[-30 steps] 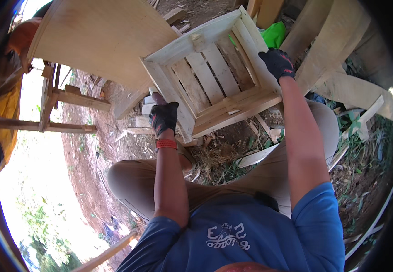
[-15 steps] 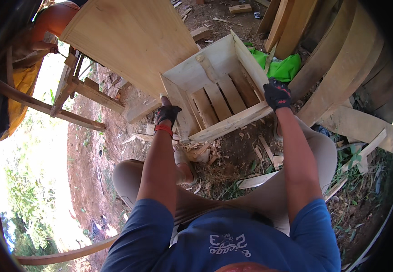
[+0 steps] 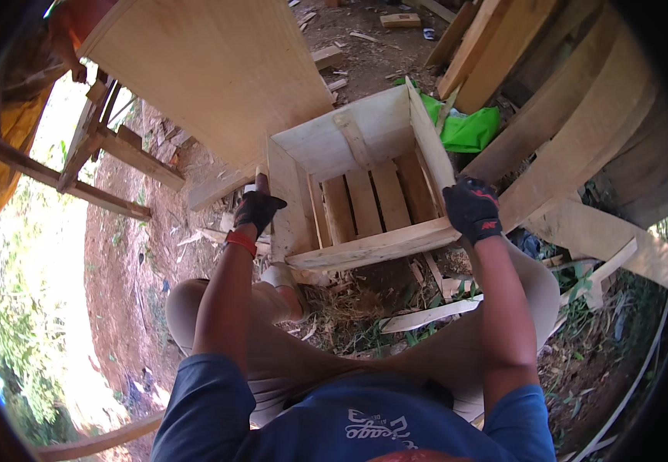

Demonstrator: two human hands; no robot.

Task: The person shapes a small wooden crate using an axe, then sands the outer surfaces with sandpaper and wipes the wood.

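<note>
An open wooden box [image 3: 365, 245] with a slatted bottom stands in front of me, tilted so that its inside faces me. My left hand [image 3: 257, 209], in a black fingerless glove, grips its left wall near the rim, thumb across the edge and forefinger stretched along the outside. At the near right corner my right hand [image 3: 473, 209], gloved in black and red, is closed around the edge; its fingertips are partly hidden. A short wooden strip [image 3: 353, 138] runs down the inner face of the far wall.
A large plywood panel [image 3: 203, 69] stands beyond the box at left. Long boards [image 3: 580, 146] lean at right, beside a bright green bag [image 3: 469, 129]. Wood scraps [image 3: 430, 314] litter the dirt. Another person's hand [image 3: 80, 73] shows at upper left near a timber frame [image 3: 64, 183].
The box has turned slightly clockwise, its near left corner coming closer to me. Both hands have kept their grip and moved with it. The whole view has shifted a little.
</note>
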